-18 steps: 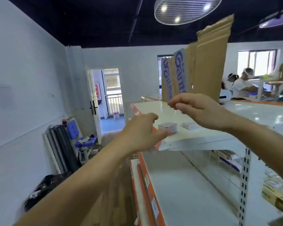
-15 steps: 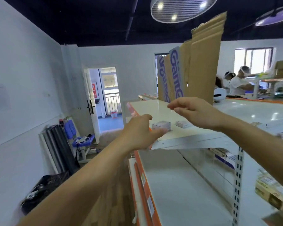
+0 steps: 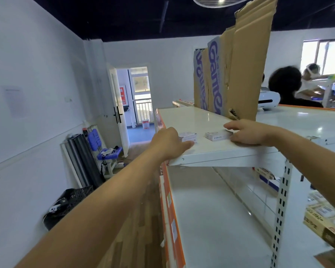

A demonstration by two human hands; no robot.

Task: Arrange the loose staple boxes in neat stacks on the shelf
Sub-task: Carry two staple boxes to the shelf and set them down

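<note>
Two small white staple boxes lie a little apart near the front edge of the white top shelf. My left hand is at the left staple box; its thumb lies along the box's near side and its fingers are hidden behind the box. My right hand holds the right end of the right staple box, which is printed STAPLES, with fingers on the far side and thumb on the near side. Both boxes rest flat on the shelf.
Tall brown cardboard sheets stand upright at the back of the top shelf. Below is a white lower shelf with an orange edge. Packaged goods sit at the lower right. People work behind the shelving. An open door is at left.
My right hand came down from above the shelf onto the right staple box. My left hand has stayed at the left box.
</note>
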